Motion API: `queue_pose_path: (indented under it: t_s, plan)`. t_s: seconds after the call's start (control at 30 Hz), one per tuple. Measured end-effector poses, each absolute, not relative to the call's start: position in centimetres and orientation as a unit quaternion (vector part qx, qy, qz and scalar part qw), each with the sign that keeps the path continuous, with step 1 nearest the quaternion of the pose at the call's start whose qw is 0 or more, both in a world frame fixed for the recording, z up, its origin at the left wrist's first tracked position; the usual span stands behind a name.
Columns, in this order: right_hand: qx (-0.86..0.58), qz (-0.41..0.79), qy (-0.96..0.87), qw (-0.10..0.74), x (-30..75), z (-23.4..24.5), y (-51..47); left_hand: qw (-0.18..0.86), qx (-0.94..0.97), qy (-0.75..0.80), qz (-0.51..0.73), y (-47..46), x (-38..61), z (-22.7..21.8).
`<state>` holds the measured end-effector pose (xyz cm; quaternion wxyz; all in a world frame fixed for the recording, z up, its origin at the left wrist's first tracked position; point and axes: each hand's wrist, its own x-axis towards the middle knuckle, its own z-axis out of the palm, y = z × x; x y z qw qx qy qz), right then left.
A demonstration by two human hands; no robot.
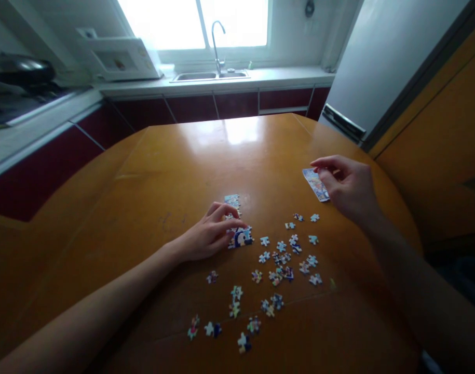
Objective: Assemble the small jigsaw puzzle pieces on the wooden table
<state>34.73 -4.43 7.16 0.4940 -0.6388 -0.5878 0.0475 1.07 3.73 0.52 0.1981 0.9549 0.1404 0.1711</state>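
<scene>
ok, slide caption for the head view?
Left hand on joined jigsaw pieces, right hand at a picture card, loose pieces between.

I see a glossy orange-brown bench. The joined patch at my left fingers is blue and white. Loose pieces right of them mix blue, white, pink and yellow. The card at my right fingers is blue-edged.

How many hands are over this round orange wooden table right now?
2. The left hand rests on the joined patch of colourful jigsaw pieces near the middle. The right hand pinches the small printed picture card further right.
</scene>
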Motion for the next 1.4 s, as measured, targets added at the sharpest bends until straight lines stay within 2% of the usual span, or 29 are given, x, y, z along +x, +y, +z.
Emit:
queue_pose_path:
  t_s: [1.4]
  plan:
    - [-0.638, 0.073, -0.619, 0.453, 34.63, 6.95, -4.41, 0.194, 0.954, 0.142, 0.181, 3.85, 1.15, 0.3]
